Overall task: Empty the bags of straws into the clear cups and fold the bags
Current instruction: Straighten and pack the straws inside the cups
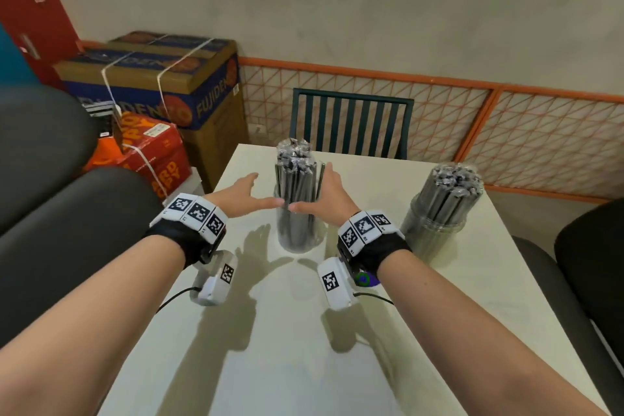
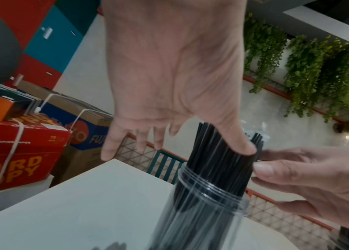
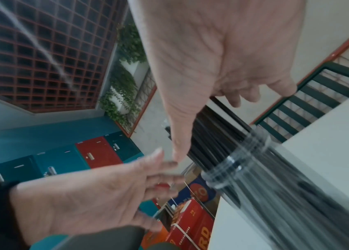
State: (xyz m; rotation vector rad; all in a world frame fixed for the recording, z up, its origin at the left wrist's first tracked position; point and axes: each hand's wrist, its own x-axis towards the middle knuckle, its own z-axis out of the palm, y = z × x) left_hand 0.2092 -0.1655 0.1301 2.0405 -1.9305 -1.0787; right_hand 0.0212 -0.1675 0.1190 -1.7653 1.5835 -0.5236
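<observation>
Fingers [image 1: 248, 179] of both hands spread open, flanking the straws [image 1: 297, 179] in the twelve-o'clock cup [image 1: 299, 233], probably to gather them.

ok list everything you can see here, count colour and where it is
clear cups: two, transparent, upright on the table; one between the hands, the other to the right
straws: two bundles, black, one standing in each cup, tops in crinkled clear wrap; second bundle
table: one, white, in front of the person
chair: one, dark green slatted back, at the far side of the table
cardboard boxes: brown and blue, tied with white string, stacked left of the table
red boxes: red and orange, below them
dark seats: dark grey, left and right edges
left hand: open, left of the near cup, thumb against the straws
right hand: open, right of that cup
</observation>
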